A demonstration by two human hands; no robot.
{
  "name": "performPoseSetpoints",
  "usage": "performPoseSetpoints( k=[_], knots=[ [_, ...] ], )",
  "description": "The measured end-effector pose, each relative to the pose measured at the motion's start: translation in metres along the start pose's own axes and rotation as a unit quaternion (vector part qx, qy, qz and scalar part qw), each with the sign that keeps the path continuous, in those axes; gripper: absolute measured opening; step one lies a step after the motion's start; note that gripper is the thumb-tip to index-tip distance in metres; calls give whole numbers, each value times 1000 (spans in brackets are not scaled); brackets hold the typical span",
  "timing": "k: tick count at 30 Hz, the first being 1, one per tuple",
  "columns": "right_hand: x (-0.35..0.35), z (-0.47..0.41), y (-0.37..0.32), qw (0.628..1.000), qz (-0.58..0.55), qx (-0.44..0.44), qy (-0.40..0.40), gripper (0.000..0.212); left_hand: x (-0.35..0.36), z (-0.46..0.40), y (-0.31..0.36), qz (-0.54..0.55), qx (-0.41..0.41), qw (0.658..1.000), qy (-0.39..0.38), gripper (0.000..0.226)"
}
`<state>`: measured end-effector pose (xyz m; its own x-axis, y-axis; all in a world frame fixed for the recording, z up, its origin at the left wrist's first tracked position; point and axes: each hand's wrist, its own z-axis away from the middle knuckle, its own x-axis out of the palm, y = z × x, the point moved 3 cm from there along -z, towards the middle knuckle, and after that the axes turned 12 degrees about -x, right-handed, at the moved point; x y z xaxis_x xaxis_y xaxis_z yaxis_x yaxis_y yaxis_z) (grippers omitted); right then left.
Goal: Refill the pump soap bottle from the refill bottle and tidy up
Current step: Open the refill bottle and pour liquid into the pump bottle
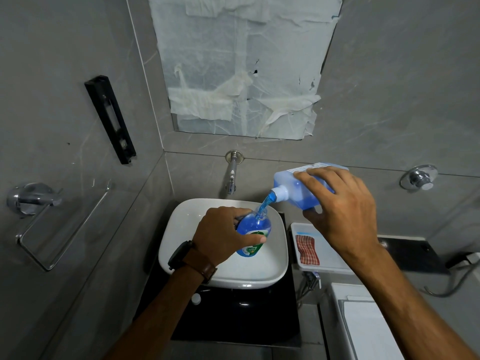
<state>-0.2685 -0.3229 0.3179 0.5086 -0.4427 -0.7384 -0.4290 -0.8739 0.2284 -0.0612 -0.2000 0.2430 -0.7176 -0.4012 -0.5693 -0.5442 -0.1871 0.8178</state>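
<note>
My left hand grips the small soap bottle over the white basin; the bottle is open-necked, without its pump, tilted a little and nearly full of blue soap. My right hand holds the large refill bottle tipped on its side above and to the right. A blue stream runs from its white spout into the small bottle's neck. A small white cap lies on the black counter in front of the basin. The pump is not in view.
A wall tap sticks out just behind the bottles. A white tray holding a red checked cloth sits right of the basin. A towel bar is on the left wall, a valve knob on the right.
</note>
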Motion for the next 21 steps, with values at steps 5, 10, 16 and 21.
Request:
performPoseSetpoints(
  k=[5, 10, 16, 21],
  knots=[
    [1, -1, 0, 1000, 2, -1, 3, 76, 0, 0, 0, -1, -4, 1000, -1, 80],
    [-1, -1, -1, 1000, 0, -3, 1, 73, 0, 1, 1, 3, -4, 1000, -1, 80],
    [-1, 0, -3, 1000, 2, -6, 1, 71, 0, 0, -1, -7, -6, 1000, 2, 70],
    [-1, -1, -2, 1000, -2, -8, 3, 72, 1, 0, -2, -13, -2, 1000, 12, 65]
  ],
)
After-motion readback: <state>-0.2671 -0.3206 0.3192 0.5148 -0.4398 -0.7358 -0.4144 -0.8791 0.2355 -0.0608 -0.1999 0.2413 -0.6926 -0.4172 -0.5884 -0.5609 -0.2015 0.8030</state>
